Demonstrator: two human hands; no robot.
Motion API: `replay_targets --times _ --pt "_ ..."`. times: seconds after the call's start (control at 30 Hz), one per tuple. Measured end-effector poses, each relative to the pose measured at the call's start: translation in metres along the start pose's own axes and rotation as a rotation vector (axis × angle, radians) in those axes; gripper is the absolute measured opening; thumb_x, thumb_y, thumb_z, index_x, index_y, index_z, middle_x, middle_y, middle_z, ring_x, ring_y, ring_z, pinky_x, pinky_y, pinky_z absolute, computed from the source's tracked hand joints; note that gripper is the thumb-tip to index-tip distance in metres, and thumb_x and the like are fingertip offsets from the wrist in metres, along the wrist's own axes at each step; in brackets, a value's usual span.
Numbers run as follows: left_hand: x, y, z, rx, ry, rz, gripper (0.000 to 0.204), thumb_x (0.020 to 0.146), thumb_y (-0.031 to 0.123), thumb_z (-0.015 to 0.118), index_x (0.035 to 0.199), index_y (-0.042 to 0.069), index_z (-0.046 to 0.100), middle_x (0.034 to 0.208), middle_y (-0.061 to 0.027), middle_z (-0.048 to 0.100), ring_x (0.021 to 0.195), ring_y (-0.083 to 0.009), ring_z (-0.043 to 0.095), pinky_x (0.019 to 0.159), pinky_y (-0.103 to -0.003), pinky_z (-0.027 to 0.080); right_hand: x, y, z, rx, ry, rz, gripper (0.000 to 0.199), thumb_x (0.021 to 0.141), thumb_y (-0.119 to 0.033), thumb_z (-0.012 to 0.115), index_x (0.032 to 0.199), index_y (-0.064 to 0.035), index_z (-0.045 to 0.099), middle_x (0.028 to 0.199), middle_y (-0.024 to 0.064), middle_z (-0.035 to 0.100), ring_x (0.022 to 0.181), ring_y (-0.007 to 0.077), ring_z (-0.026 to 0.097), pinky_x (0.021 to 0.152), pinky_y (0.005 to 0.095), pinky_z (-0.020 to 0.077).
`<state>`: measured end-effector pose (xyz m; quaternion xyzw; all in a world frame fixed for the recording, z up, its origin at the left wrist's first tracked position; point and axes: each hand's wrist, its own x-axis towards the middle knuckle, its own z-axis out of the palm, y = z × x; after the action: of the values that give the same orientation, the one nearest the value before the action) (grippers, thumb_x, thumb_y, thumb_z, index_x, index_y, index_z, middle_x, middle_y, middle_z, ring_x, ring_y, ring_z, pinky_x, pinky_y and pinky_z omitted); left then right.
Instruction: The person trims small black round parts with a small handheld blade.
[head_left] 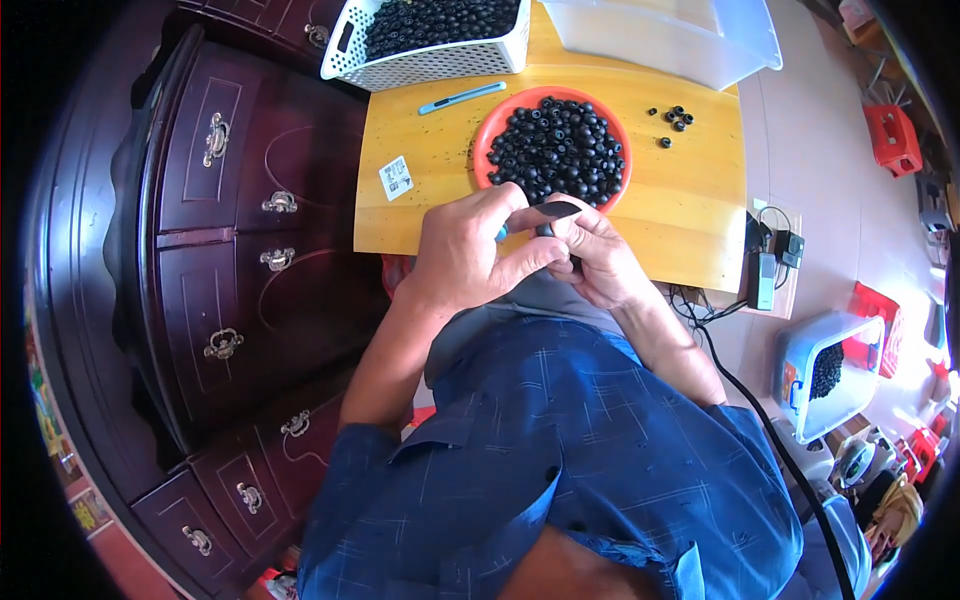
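Observation:
Both hands meet over the table's near edge, in front of a red bowl (622, 172) heaped with small black round parts (558, 145). My left hand (465, 245) is closed, and a bit of teal (502, 233) shows between its fingers. A dark, flat, blade-like piece (558, 209) juts out where the fingertips meet; its full shape is hidden. My right hand (602, 258) is closed in a pinch on a small black round part (545, 230), with the left thumb reaching against it.
On the wooden table (690, 220) lie a blue cutter (462, 98), a white printed card (396, 178) and several loose black parts (678, 118). A white basket (430, 62) of black parts and a clear bin (660, 45) stand behind. Cables (705, 318) hang at right; dark drawers (250, 200) flank the left.

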<state>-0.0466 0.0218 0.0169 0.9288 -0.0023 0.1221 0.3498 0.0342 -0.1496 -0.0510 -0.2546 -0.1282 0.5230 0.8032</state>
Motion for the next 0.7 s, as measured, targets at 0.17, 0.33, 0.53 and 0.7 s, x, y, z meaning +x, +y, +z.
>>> replay_targets --times 0.17,0.33,0.53,0.7 --pt "0.001 -0.004 -0.003 -0.002 0.004 0.028 0.042 0.087 0.044 0.082 0.085 0.007 0.062 0.073 -0.0103 0.067 0.066 -0.0312 0.069 0.057 -0.041 0.051 0.007 -0.002 0.003 -0.052 0.008 0.006 0.035 0.108 -0.031 0.058 0.122 -0.0013 0.068 0.078 -0.0050 0.052 0.062 0.0030 0.038 0.051 0.0193 0.0289" --pt "-0.001 -0.015 -0.002 -0.003 -0.020 0.055 0.043 0.093 0.044 0.077 0.088 0.003 0.064 0.070 -0.0103 0.064 0.062 -0.0302 0.068 0.056 -0.038 0.050 0.010 -0.001 0.002 0.002 0.013 0.024 0.030 0.107 -0.032 0.061 0.117 -0.0037 0.067 0.078 -0.0049 0.051 0.062 0.0023 0.038 0.049 0.0185 0.0262" --pt "-0.003 -0.024 0.002 0.009 -0.076 0.032 0.042 0.091 0.044 0.077 0.083 0.006 0.060 0.070 -0.0095 0.067 0.064 -0.0313 0.069 0.056 -0.041 0.052 0.015 0.010 -0.014 0.051 -0.031 0.026 0.021 0.107 -0.028 0.062 0.107 -0.0080 0.061 0.078 -0.0041 0.051 0.061 0.0026 0.039 0.049 0.0179 0.0256" --pt "0.005 -0.024 -0.001 0.025 -0.013 0.066 0.044 0.088 0.046 0.080 0.083 0.007 0.060 0.068 -0.0075 0.066 0.063 -0.0301 0.069 0.056 -0.041 0.052 0.018 0.004 -0.005 0.061 0.000 0.030 0.023 0.107 -0.026 0.061 0.115 -0.0052 0.065 0.077 -0.0040 0.050 0.061 0.0030 0.039 0.050 0.0182 0.0272"
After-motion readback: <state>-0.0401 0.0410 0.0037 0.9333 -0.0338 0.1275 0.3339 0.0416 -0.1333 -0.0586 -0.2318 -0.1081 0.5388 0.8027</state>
